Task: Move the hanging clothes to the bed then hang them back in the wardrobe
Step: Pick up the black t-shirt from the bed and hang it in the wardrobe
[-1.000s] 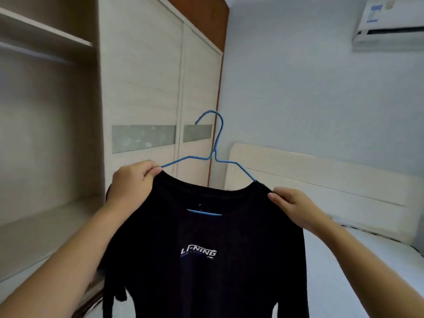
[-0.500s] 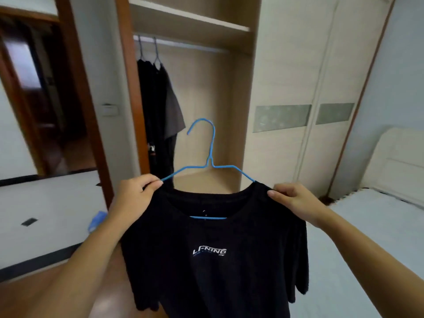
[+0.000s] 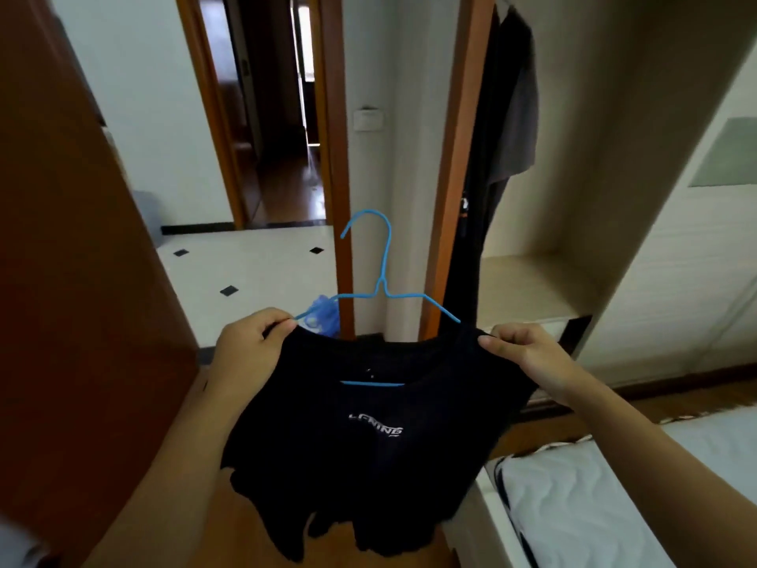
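Head view: I hold a black T-shirt (image 3: 368, 436) up in front of me, on a blue wire hanger (image 3: 383, 295).
Left hand (image 3: 245, 346): pinched tight on the shirt's left shoulder, where the hanger's arm slips under the cloth.
Right hand (image 3: 528, 354): thumb and fingers clamped on the right shoulder.
Shirt: spread between my hands, white logo facing me, hem loose above the wooden floor.
Hanger: hook upright and free, touching nothing.
Bed (image 3: 581, 510): pale quilted corner at lower right, beside the shirt.
Wardrobe (image 3: 545, 223): open beyond my right hand, dark clothes (image 3: 504, 116) hanging inside at its left edge.
Doorway (image 3: 282, 112): farther back, a tiled hall.
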Tool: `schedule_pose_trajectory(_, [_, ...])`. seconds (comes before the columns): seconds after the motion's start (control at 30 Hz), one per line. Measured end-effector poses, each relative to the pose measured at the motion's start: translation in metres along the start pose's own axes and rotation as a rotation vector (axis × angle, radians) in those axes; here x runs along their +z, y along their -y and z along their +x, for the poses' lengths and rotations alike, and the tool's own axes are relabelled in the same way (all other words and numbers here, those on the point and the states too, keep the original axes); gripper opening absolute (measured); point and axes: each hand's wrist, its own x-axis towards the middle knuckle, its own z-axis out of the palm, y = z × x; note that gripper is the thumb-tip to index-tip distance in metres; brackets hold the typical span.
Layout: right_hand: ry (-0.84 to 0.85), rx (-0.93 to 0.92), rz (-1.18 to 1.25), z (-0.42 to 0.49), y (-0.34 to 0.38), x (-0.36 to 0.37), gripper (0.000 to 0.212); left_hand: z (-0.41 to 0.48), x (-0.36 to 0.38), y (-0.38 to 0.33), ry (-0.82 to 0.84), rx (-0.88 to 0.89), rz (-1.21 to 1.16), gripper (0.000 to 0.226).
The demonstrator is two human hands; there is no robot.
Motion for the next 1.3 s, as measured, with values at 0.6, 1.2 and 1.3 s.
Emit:
schedule_pose_trajectory(0.6, [-0.301, 0.176, 0.27, 0.153, -0.117, -0.076, 0.039, 0.168, 0.184, -0.022, 0.169, 0.157, 0.065, 0.014])
schedule_pose_trajectory(1.2, [-1.096, 0.385, 0.268, 0.135, -0.15, -0.282, 0.031, 0.309, 0.476, -0.228, 0.672, 0.745, -0.323, 0.014])
schedule_pose_trajectory(1.3, [-1.201, 0.413, 0.29, 0.152, -0.127, -0.304, 0.035, 0.345, 0.494, -0.252, 0.598, 0.924, -0.406, 0.024])
